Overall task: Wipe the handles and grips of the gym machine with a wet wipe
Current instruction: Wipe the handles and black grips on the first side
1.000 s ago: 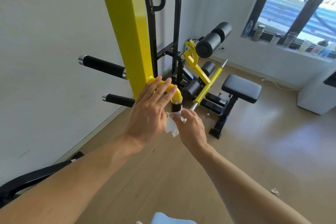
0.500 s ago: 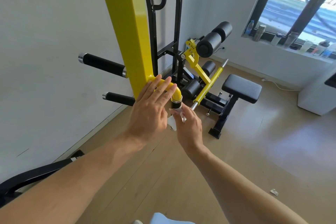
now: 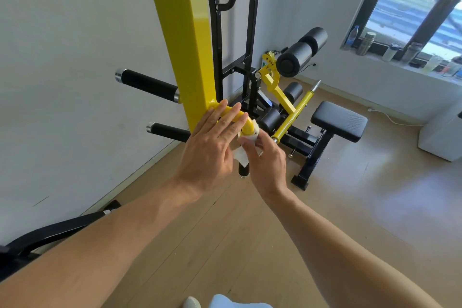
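A yellow bent handle (image 3: 246, 125) sticks out from the yellow upright post (image 3: 185, 40) of the gym machine and turns down into a black grip (image 3: 243, 170). My left hand (image 3: 212, 147) lies flat over the yellow bend, fingers spread and straight. My right hand (image 3: 266, 157) pinches a white wet wipe (image 3: 246, 144) wrapped around the top of the black grip, just under the bend. Only the grip's lower end with its silver cap shows below the wipe.
Two black foam pegs (image 3: 150, 85) (image 3: 168, 131) stick out left of the post toward the white wall. Behind are black frame bars (image 3: 251, 32), foam rollers (image 3: 300, 54), a yellow lever bar (image 3: 292, 117) and a black padded seat (image 3: 338, 120). Bottles line the windowsill (image 3: 400, 57).
My right hand has slid the wipe up the black grip to just under the yellow bend, baring the grip's lower end. My left hand has stayed on the bend.
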A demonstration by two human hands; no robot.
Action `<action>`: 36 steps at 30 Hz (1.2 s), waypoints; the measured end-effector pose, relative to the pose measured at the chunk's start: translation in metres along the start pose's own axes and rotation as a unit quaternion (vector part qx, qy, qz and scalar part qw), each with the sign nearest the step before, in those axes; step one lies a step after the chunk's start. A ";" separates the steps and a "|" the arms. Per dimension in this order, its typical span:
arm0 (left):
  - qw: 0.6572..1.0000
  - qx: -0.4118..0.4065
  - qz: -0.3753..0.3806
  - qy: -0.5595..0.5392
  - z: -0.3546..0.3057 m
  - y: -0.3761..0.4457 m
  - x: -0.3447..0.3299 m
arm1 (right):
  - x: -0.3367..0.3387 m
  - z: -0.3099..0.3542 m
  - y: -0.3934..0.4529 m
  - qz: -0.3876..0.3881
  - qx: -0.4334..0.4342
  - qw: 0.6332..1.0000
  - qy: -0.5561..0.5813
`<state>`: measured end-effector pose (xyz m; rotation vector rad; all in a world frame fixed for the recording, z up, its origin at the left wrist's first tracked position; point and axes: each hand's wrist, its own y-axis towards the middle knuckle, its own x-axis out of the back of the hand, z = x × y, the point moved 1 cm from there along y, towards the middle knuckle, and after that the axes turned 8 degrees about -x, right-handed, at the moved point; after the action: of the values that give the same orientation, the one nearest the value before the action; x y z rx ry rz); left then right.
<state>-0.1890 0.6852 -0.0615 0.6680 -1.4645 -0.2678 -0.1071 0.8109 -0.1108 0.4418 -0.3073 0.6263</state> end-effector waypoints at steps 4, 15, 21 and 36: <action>1.000 0.000 0.003 -0.006 -0.001 -0.002 -0.002 | -0.008 -0.006 -0.006 0.032 -0.010 0.999 -0.016; 1.000 0.002 -0.014 -0.019 -0.002 -0.003 -0.003 | 0.002 0.004 0.005 0.022 -0.027 0.999 0.000; 1.000 -0.001 0.002 -0.012 -0.001 0.002 0.001 | -0.007 -0.016 -0.006 0.055 -0.076 0.995 -0.041; 1.000 -0.004 0.012 -0.016 0.000 -0.001 0.002 | -0.013 -0.008 0.000 0.022 -0.035 0.999 -0.032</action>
<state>-0.1881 0.6833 -0.0599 0.6419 -1.5006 -0.2668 -0.1157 0.8081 -0.1227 0.3901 -0.3998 0.6441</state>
